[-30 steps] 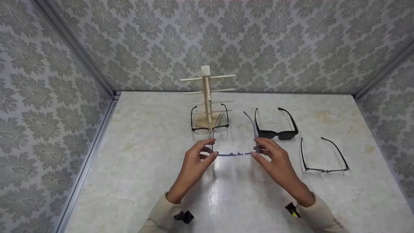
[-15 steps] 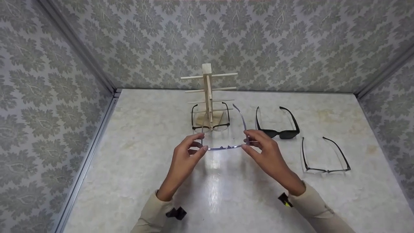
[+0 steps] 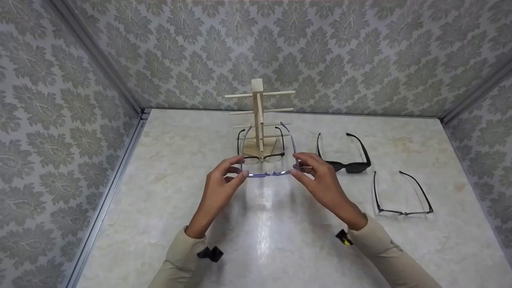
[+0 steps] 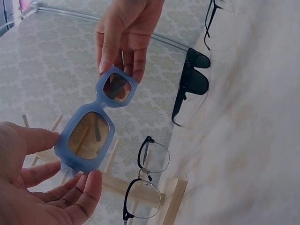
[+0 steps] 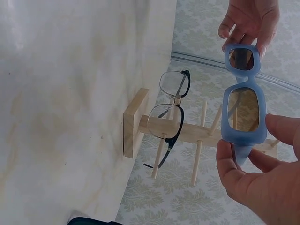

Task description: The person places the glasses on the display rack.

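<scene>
Between both hands, above the table, are blue-framed sunglasses [image 3: 260, 175] with brownish lenses and temples unfolded toward the wooden display stand [image 3: 257, 116]. My left hand [image 3: 220, 182] pinches their left corner between thumb and fingers; my right hand [image 3: 322, 178] pinches the right corner. Both wrist views show the blue frame [image 5: 243, 137] front-on, a hand at each end. Beyond it, dark-browed clear glasses [image 4: 125, 201] hang low on the stand, their temples reaching back past its post. From the head view, the held sunglasses sit just in front of that pair.
Black sunglasses [image 3: 354, 167] lie right of the stand, temples unfolded. Nearer the right edge lies a thin dark-framed pair of clear glasses [image 3: 404, 213]. Bare pegs [image 3: 280, 93] stick out from the stand's upper post. Patterned wall panels [image 3: 288, 52] enclose the marbled table [image 3: 160, 192].
Both hands have carried the blue sunglasses leftward and away from the body, to in front of the stand. The grip on each corner stays the same. The other glasses have not moved.
</scene>
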{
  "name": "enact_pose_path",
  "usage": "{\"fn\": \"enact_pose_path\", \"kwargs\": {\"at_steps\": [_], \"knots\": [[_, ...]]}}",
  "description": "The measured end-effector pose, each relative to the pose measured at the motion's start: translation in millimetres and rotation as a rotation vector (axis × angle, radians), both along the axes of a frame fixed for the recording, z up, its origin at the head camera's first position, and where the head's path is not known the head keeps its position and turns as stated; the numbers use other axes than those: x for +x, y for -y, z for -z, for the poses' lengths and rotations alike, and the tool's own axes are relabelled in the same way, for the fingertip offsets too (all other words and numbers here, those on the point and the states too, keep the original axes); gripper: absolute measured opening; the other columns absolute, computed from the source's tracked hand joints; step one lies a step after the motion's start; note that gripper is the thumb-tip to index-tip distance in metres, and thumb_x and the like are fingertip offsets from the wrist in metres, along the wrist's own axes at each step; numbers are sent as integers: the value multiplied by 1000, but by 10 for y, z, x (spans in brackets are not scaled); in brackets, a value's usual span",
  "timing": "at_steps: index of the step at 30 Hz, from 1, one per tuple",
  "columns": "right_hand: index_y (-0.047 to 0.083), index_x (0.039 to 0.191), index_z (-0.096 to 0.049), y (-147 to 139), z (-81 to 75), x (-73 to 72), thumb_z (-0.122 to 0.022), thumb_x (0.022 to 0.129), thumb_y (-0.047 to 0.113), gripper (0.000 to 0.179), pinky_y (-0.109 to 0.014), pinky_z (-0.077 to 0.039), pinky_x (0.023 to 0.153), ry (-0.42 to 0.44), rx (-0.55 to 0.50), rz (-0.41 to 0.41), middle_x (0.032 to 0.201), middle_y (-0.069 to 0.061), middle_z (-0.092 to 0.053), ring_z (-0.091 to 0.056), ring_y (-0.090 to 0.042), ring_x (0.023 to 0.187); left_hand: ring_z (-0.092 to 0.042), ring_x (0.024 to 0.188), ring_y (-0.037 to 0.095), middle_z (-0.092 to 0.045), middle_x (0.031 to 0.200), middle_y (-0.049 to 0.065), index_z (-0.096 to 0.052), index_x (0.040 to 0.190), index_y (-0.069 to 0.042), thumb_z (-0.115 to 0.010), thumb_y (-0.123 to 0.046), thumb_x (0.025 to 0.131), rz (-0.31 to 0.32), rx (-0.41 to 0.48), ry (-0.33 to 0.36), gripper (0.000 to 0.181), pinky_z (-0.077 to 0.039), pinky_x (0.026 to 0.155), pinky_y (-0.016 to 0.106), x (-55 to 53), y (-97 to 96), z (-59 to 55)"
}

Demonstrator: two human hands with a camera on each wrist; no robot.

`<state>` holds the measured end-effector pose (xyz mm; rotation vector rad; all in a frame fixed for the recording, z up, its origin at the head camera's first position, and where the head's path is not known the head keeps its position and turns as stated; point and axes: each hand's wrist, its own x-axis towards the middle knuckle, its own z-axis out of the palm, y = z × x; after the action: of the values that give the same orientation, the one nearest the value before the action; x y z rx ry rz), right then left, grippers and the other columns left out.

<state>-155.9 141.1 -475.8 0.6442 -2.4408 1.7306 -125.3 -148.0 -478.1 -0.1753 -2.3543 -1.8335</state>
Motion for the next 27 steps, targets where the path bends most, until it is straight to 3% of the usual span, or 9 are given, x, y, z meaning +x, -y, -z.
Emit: {"fn": "enact_pose_path", "kwargs": {"at_steps": [7, 16, 27], "knots": [[-1, 144, -69, 60, -36, -84, -80, 101, 5, 44, -31, -61, 100, 27, 15, -7, 140, -15, -67, -73, -30, 118, -73, 110, 28, -72, 136, 19, -68, 145, 2, -79, -8, 103, -5, -41, -1, 45, -62, 93, 50, -83, 67, -30], [1, 145, -70, 75, -69, -202, -78, 103, 8, 43, -36, -62, 100, 55, 24, -10, 140, -14, -68, -72, -28, 120, -73, 109, 27, -71, 137, 19, -68, 146, 0, -77, -9, 104, 0, -47, 5, 44, -64, 83, 30, -227, 109, -46], [4, 147, -69, 87, -156, -318, -77, 106, 12, 43, -46, -60, 103, 69, 44, -21, 141, -13, -68, -71, -27, 122, -74, 110, 28, -69, 139, 20, -66, 148, 2, -74, -12, 107, 14, -61, 16, 44, -64, 81, 29, -336, 138, -126]]}}
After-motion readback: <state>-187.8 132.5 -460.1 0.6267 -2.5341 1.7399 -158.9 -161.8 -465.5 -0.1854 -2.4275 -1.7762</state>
